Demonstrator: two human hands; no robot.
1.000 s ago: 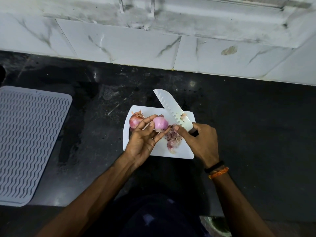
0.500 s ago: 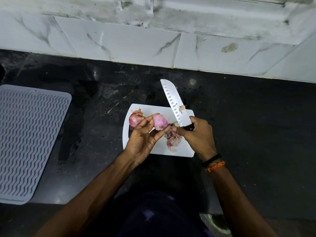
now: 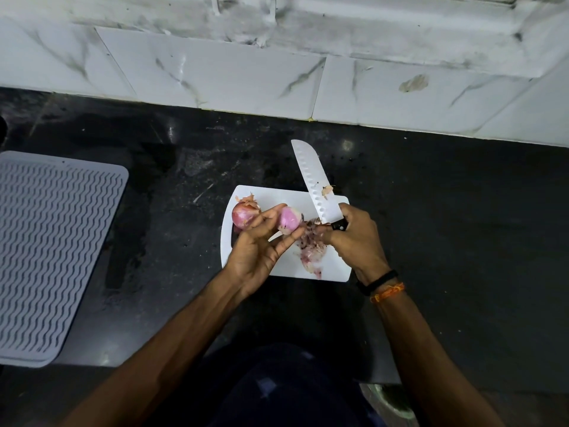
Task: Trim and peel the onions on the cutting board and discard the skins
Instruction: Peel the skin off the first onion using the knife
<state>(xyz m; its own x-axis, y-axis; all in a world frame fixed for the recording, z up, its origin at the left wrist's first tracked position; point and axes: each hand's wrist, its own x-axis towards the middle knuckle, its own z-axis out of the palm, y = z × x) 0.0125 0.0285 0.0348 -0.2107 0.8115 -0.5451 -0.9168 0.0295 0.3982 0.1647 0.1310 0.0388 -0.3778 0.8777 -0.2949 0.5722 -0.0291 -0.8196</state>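
Ridged grey drying mat lies far out to the left of both hands on the dark countertop, well apart from the white cutting board. An unpeeled onion, papery skin sticking up at its top, sits on the board just beyond the left hand's thumb, touching or nearly touching it; which one cannot be told. The left hand is held palm up over the board's left part, its fingers and thumb curled around a peeled onion, pink and smooth, gripped at the fingertips. Directly right of those fingertips, between the two hands, a heap of onion skins lies on the board and trails toward the near edge. The right hand is wrapped around the black handle of a knife, fingers closed on it, with the fingertips close to the peeled onion and over the skins. The pale dimpled blade rises from that fist away from the person, tilted left, its tip past the board's far edge over the countertop. A scrap of skin clings to the blade. A black band and an orange thread circle the right wrist. White marble-patterned tiles back the countertop.
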